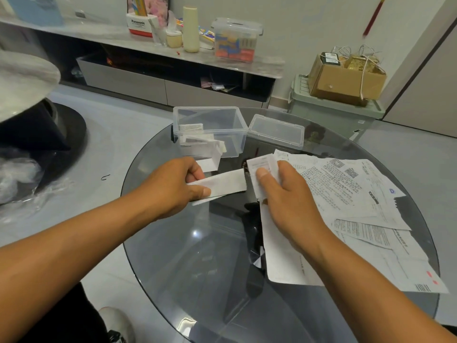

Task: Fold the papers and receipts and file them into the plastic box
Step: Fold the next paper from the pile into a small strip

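Note:
A clear plastic box [223, 117] stands open at the far side of the round glass table [188, 256], with several folded receipts lying in its left part. My left hand [173, 186] pinches a folded white paper strip [225, 183] just in front of the box. My right hand [286, 201] grips a small folded receipt [259, 167] with the thumb on top, above a long blank slip [279, 256]. A spread pile of printed papers and receipts [358, 206] covers the right side of the table.
The box's clear lid [275, 131] lies just right of the box. Beyond the table runs a low TV cabinet [158, 85] with bottles and a lidded container. A cardboard box on a green bin [338, 105] stands far right. My shoe [116, 323] shows below.

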Demonstrator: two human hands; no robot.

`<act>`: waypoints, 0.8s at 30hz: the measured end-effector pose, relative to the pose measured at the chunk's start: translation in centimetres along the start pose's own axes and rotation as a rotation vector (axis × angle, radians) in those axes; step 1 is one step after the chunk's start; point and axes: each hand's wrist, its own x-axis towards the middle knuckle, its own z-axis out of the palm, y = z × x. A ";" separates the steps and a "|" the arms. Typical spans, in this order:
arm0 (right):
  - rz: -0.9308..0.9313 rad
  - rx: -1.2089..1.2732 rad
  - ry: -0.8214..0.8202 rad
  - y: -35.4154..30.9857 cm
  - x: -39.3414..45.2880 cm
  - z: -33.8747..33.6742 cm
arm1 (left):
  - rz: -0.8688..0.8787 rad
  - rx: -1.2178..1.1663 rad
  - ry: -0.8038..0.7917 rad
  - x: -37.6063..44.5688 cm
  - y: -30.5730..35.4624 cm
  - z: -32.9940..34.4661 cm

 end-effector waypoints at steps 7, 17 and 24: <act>0.177 0.371 -0.050 0.0 0.7 -0.6 | -0.006 -0.440 -0.134 -0.7 0.3 0.0; -0.264 0.083 -0.009 -0.6 -0.9 0.4 | -0.107 -0.490 -0.142 -1.6 0.9 1.3; -0.356 -0.071 -0.228 -0.7 -2.0 0.7 | -0.257 -1.053 -0.277 -1.8 2.1 0.6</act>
